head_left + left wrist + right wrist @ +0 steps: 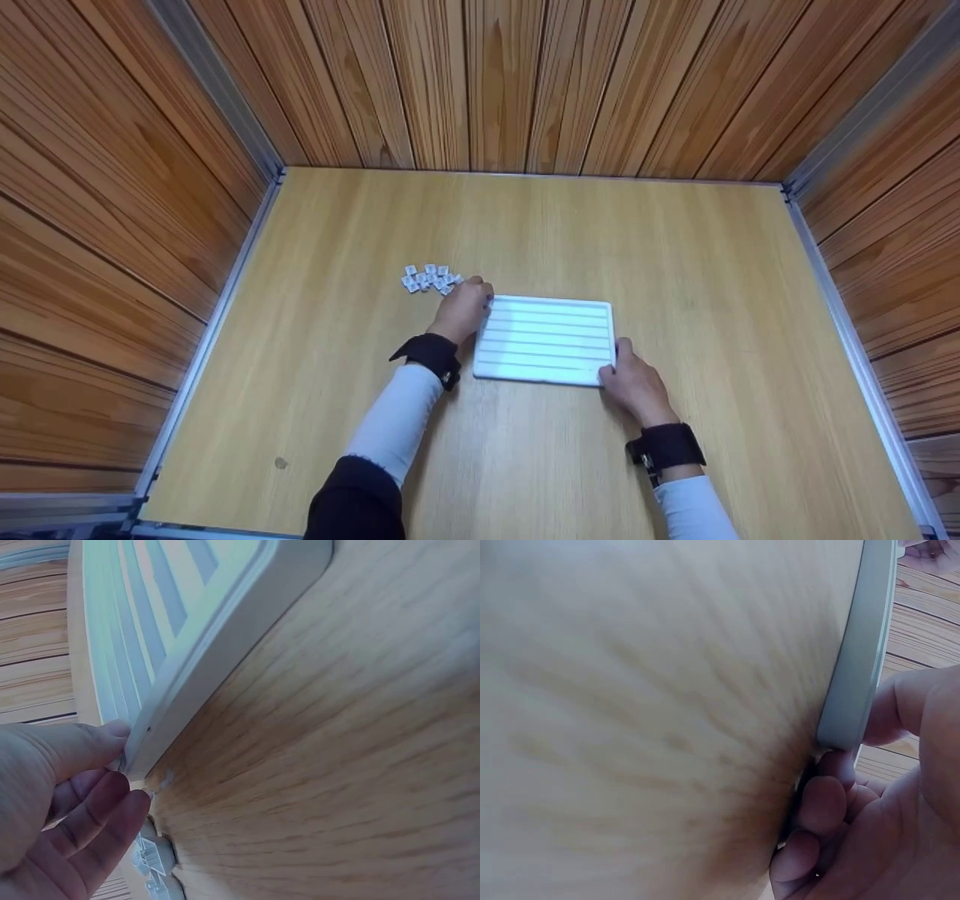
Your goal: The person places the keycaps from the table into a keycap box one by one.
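Observation:
A white rectangular board (545, 339) with raised parallel ridges and a rounded rim lies in the middle of the table, also filling the top of the left wrist view. My left hand (463, 309) is at its far left corner; in the left wrist view the thumb (114, 729) lies on the rim and the fingers curl beneath it. At the near right corner my right hand (637, 384) grips the edge, with curled fingers (821, 802) low against the tabletop. Small white square pieces (430, 278), like keycaps, lie in a loose cluster just beyond my left hand.
The wooden tabletop (300, 360) is enclosed by wood-panelled walls (499, 90) at the back and both sides, with grey metal rails (214, 330) along the edges. A small dark mark (280, 463) shows near the front left.

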Demonstrator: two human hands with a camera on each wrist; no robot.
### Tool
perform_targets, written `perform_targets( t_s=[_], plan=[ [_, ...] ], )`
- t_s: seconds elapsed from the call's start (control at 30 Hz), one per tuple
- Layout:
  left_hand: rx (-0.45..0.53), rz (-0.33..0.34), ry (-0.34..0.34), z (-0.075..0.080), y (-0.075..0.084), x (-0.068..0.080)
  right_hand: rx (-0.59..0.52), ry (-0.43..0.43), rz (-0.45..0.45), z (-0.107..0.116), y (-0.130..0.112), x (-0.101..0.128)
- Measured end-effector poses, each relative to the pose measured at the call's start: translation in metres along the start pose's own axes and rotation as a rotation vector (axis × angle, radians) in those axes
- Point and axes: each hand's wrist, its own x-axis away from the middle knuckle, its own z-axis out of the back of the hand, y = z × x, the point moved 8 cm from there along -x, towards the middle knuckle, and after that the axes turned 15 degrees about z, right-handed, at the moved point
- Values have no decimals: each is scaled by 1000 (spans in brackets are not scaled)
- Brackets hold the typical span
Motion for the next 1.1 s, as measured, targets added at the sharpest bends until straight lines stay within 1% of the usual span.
perform_targets(
  t_s=[0.27, 0.47, 0.67, 0.77, 0.9, 1.1],
  plan=[
    [-13, 9, 6, 0, 0, -3, 2, -9, -16, -1, 1, -1],
    [-65, -3, 37, 0, 2, -3, 3, -12, -17, -1, 1, -1],
    [-106, 11, 54, 0, 1, -3, -7, -6, -9, -2, 1, -1],
    [-123, 16, 59, 0, 0, -3, 4, -10, -9, -2, 1, -1],
    [-132, 24, 60, -1, 0, -3, 25, -14, -18, -3, 1, -1],
    [-127, 25, 55, 0, 0, -1, 18, -10, -23, -2, 2, -2]
  ],
)
